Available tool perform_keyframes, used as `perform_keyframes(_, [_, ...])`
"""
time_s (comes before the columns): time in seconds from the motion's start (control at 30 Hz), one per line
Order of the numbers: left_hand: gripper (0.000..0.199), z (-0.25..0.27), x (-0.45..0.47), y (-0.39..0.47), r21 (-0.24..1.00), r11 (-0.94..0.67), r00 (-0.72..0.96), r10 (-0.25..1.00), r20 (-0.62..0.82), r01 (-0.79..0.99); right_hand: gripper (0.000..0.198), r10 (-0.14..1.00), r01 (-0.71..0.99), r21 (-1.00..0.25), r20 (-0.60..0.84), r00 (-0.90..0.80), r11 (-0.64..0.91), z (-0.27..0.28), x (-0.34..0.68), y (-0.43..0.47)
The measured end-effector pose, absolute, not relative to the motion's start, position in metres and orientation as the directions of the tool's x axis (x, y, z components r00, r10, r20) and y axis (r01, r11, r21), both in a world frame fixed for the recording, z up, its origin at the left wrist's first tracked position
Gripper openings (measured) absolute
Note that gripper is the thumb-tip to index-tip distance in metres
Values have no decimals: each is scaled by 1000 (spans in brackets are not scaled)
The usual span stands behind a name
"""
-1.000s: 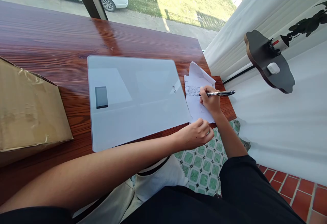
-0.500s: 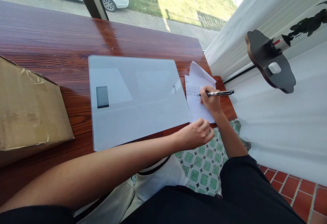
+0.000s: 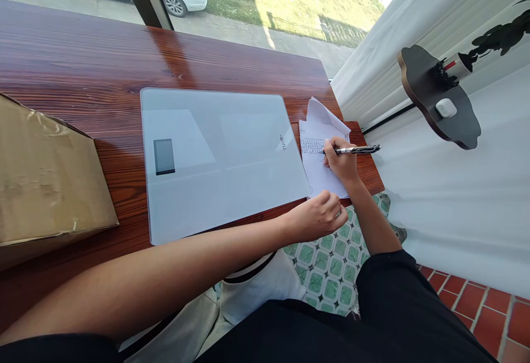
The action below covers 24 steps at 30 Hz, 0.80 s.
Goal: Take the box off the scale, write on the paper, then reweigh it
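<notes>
My right hand point(image 3: 342, 164) grips a black and silver pen point(image 3: 356, 149), its tip resting on a white printed sheet of paper point(image 3: 317, 164) at the right end of the wooden table point(image 3: 83, 59). My left hand point(image 3: 317, 217) is curled into a loose fist at the table's front edge, just below the paper's lower corner and holding nothing. A flat white glass scale point(image 3: 223, 153) with a small dark display lies on the table left of the paper.
A tan cardboard box point(image 3: 45, 175) sits at the left edge. White curtains point(image 3: 414, 21) hang to the right, beside a dark cloud-shaped shelf point(image 3: 439, 98) holding small items. Window glass runs behind the table; tiled floor lies below.
</notes>
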<state>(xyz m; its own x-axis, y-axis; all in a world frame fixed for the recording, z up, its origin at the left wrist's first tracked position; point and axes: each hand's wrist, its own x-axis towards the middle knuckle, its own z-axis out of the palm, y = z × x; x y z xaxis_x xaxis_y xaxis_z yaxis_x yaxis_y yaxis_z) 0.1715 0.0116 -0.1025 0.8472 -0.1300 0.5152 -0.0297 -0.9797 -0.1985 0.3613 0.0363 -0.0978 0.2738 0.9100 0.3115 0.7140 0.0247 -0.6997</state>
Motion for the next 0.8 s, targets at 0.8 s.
perform_keyframes(0.8, [24, -107, 173, 10, -222, -975, 824, -124, 552, 2, 36, 828, 725, -686, 441, 347, 61, -99, 371, 35])
